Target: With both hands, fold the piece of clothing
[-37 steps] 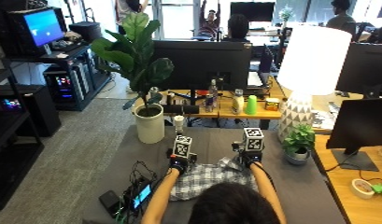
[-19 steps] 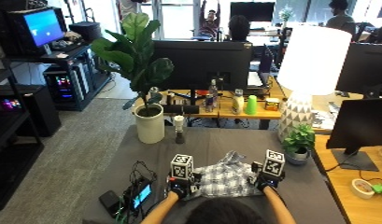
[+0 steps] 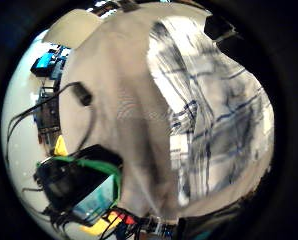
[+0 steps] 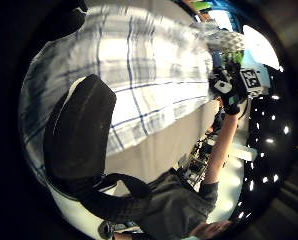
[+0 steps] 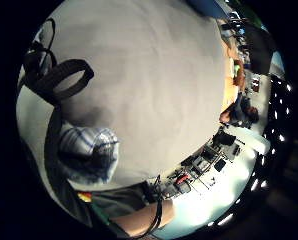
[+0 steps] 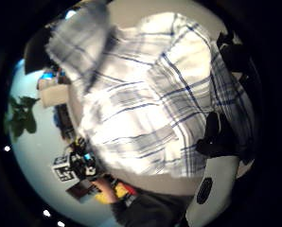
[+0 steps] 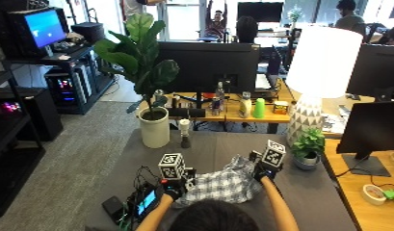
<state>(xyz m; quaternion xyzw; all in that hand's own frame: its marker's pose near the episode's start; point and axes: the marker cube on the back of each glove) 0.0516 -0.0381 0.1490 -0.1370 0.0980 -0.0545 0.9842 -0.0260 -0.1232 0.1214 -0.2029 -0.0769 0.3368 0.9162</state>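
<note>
Shirt [image 7: 223, 185], white with dark blue checks, lay bunched on the grey table [image 7: 312, 202] just in front of me, between my two hands. My left hand [image 7: 173, 190] touched its near left corner and my right hand [image 7: 266, 172] was at its far right edge, where some cloth stood lifted up. I judged that the fold was only begun: the cloth was gathered and wrinkled, with no clean flat edge, so most of the folding was left. Whether my fingers pinched the cloth or lay spread on it, I cannot tell.

Near my left hand sat a small device with a lit screen [image 7: 147, 202] and loose cables, close enough to catch the cloth. Farther away stood a white plant pot [image 7: 154, 129], a dark bottle [image 7: 185, 133], a little potted plant [image 7: 308, 149] and a tall lamp [image 7: 315, 72].
</note>
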